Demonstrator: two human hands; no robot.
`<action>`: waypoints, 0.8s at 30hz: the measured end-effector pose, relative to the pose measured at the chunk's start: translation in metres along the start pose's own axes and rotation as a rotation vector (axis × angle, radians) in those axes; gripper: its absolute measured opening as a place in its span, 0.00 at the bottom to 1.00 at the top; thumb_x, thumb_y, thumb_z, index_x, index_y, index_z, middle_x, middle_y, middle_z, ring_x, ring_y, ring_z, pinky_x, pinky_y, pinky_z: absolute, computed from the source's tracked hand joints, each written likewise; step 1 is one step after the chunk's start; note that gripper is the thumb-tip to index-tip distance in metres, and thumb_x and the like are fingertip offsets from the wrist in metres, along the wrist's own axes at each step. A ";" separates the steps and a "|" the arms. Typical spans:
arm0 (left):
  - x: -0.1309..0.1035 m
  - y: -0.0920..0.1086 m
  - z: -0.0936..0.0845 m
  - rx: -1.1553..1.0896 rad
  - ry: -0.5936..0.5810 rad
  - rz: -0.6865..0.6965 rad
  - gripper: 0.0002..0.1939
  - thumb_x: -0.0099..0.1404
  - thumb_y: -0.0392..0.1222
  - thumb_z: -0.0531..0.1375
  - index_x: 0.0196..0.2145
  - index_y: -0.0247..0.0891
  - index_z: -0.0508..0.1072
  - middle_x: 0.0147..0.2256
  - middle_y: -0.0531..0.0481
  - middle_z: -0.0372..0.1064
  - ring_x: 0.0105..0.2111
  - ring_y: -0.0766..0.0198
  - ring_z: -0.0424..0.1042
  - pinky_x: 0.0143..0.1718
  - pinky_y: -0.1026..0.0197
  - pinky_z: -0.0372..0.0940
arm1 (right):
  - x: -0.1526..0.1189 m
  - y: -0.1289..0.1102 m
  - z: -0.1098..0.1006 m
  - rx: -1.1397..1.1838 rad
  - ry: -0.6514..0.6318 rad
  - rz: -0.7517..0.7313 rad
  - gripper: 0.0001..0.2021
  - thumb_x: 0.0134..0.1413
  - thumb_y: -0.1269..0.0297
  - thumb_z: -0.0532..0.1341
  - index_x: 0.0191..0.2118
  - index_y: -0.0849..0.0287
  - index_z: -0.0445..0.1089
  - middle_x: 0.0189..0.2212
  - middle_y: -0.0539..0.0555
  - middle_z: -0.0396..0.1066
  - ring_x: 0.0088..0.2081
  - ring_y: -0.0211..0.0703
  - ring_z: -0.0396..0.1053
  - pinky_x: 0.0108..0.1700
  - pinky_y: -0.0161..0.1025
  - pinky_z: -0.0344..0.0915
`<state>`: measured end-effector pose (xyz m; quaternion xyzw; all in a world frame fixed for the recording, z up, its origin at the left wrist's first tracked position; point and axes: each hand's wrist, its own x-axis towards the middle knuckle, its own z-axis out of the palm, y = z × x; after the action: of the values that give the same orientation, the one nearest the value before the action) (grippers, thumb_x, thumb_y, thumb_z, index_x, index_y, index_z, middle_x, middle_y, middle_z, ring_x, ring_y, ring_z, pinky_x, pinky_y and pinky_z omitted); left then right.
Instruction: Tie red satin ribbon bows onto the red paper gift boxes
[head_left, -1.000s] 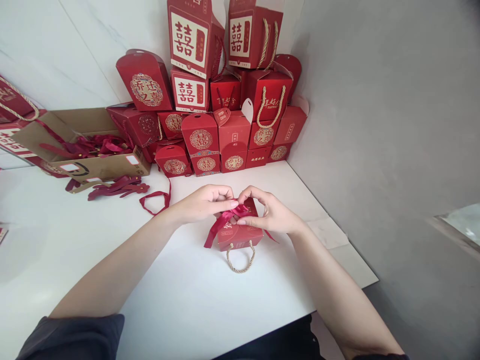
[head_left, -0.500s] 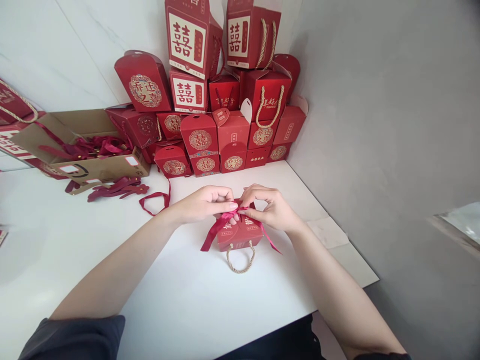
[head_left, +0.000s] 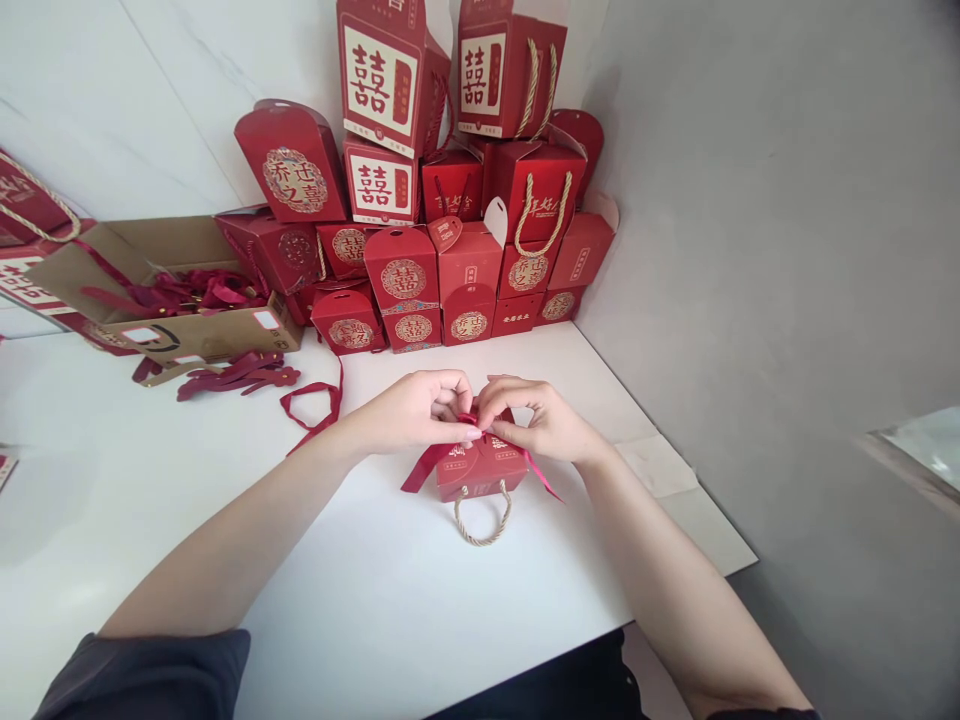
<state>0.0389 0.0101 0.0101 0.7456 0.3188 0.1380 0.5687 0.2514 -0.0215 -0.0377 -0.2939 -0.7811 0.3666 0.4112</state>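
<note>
A small red gift box (head_left: 480,476) with a gold rope handle (head_left: 482,540) rests on the white table. Across its top runs a red ribbon (head_left: 426,468), one tail hanging to the left and a thinner one to the right. My left hand (head_left: 427,412) pinches the ribbon from the left, thumb stretched along the knot area. From the right, my right hand (head_left: 536,415) pinches it too, its fingertips meeting the left ones above the box. Fingers hide the middle of the ribbon, so the shape of any knot or loop cannot be made out.
Stacked red gift boxes (head_left: 405,265) stand along the back wall. At the left, a cardboard carton (head_left: 217,335) holds red ribbons, with dark red straps (head_left: 236,376) before it. A loose red ribbon (head_left: 334,400) lies near my left forearm. A grey wall (head_left: 712,250) borders the right.
My left thumb has shifted slightly down and right, and a small ribbon loop now shows between the fingertips. The box and ribbon tails are almost where they were.
</note>
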 end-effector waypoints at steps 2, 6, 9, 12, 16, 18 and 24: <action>-0.003 0.003 0.003 0.094 0.048 0.032 0.11 0.57 0.39 0.64 0.34 0.37 0.65 0.32 0.52 0.72 0.28 0.68 0.71 0.30 0.65 0.64 | 0.000 0.000 0.000 0.013 0.003 -0.001 0.06 0.57 0.70 0.61 0.34 0.53 0.75 0.34 0.51 0.74 0.40 0.43 0.70 0.53 0.48 0.64; -0.009 0.009 0.016 0.345 0.230 0.036 0.09 0.58 0.36 0.61 0.38 0.40 0.68 0.33 0.54 0.74 0.28 0.68 0.70 0.30 0.65 0.62 | 0.000 0.000 -0.001 0.021 0.001 0.005 0.06 0.56 0.71 0.62 0.34 0.54 0.75 0.34 0.51 0.74 0.41 0.42 0.70 0.53 0.48 0.64; -0.011 0.009 0.028 0.525 0.395 0.040 0.06 0.59 0.36 0.59 0.36 0.40 0.71 0.33 0.53 0.73 0.30 0.65 0.70 0.32 0.63 0.63 | 0.000 -0.002 -0.001 -0.006 0.007 0.003 0.06 0.56 0.71 0.62 0.34 0.53 0.75 0.35 0.51 0.74 0.41 0.43 0.70 0.53 0.48 0.64; -0.008 0.004 0.034 0.633 0.459 0.111 0.04 0.59 0.33 0.57 0.32 0.39 0.70 0.32 0.53 0.70 0.30 0.66 0.68 0.32 0.63 0.61 | 0.000 -0.006 -0.002 -0.025 -0.005 0.005 0.06 0.56 0.71 0.61 0.34 0.53 0.74 0.35 0.51 0.74 0.41 0.43 0.70 0.52 0.47 0.64; -0.003 -0.002 0.031 0.670 0.458 0.264 0.06 0.59 0.30 0.55 0.32 0.39 0.68 0.34 0.52 0.67 0.30 0.67 0.66 0.33 0.64 0.62 | 0.000 -0.009 -0.006 0.026 0.045 0.092 0.04 0.60 0.66 0.59 0.38 0.56 0.72 0.37 0.53 0.72 0.41 0.42 0.69 0.49 0.44 0.65; -0.003 -0.003 0.028 0.693 0.449 0.299 0.05 0.60 0.31 0.55 0.32 0.39 0.68 0.34 0.52 0.67 0.28 0.68 0.66 0.32 0.64 0.62 | 0.000 -0.006 -0.006 0.020 0.103 0.134 0.06 0.61 0.63 0.59 0.38 0.56 0.72 0.40 0.54 0.71 0.44 0.43 0.69 0.51 0.45 0.64; -0.004 -0.006 0.027 0.840 0.424 0.329 0.05 0.62 0.32 0.54 0.33 0.39 0.68 0.35 0.52 0.69 0.29 0.69 0.67 0.33 0.65 0.62 | 0.000 0.007 -0.003 0.103 0.029 0.200 0.07 0.57 0.62 0.63 0.40 0.52 0.77 0.53 0.55 0.69 0.54 0.46 0.67 0.59 0.49 0.60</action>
<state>0.0495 -0.0124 -0.0034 0.9062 0.3335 0.2340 0.1127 0.2553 -0.0163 -0.0425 -0.3541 -0.7220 0.4411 0.3985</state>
